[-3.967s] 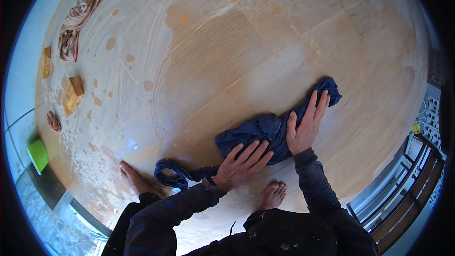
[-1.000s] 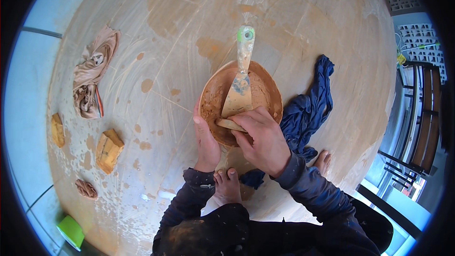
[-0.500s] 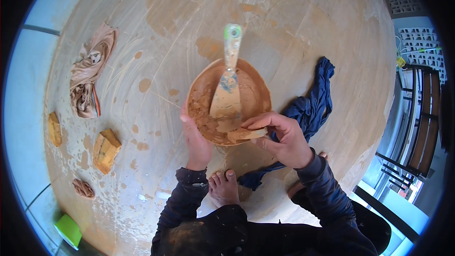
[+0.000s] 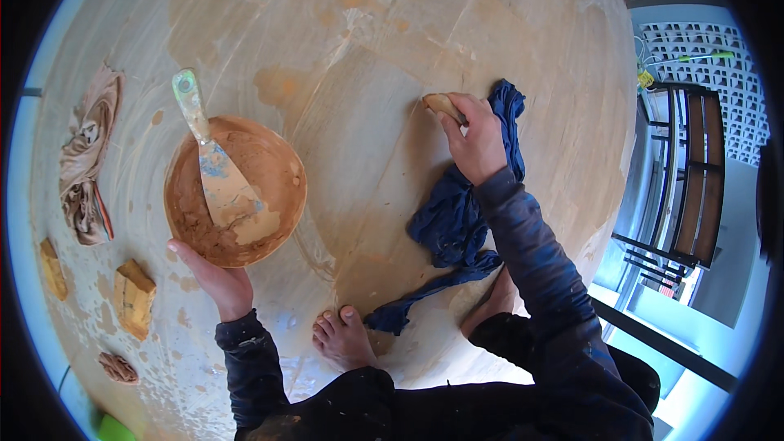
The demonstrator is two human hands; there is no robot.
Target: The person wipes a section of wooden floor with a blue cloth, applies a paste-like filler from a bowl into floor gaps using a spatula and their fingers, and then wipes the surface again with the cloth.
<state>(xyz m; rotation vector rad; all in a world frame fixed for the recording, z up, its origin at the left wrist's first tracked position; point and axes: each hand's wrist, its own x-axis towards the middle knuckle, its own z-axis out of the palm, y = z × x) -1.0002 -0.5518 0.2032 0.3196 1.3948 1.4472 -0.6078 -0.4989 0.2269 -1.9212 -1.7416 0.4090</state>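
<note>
My left hand [image 4: 214, 275] holds a round bowl [image 4: 299, 188] of brown paste, its palm against the near side and its fingers hidden underneath. In the bowl leans a putty knife [image 4: 219, 184], blade in the paste and worn pale handle with a green end over the far rim. Farther right, my right hand [image 4: 478, 137] is closed on a small tan sponge piece [image 4: 441, 106], over the paste-smeared tile floor [image 4: 371, 126]. Whether the sponge piece touches the tiles I cannot tell. A dark blue cloth [image 4: 451, 224] lies crumpled beside and partly beneath my right forearm.
At the left lie a brown rag [image 4: 88, 159], two yellow sponge chunks [image 4: 135, 298] [image 4: 53, 269] and a small crumpled brown cloth [image 4: 118, 367]. My bare feet [image 4: 345, 339] are on the floor near the blue cloth. A dark slatted rack [image 4: 694, 171] stands at the far right.
My left hand has carried the bowl and putty knife leftward. My right hand has left the bowl's rim with the sponge piece and moved away from me, out over the floor.
</note>
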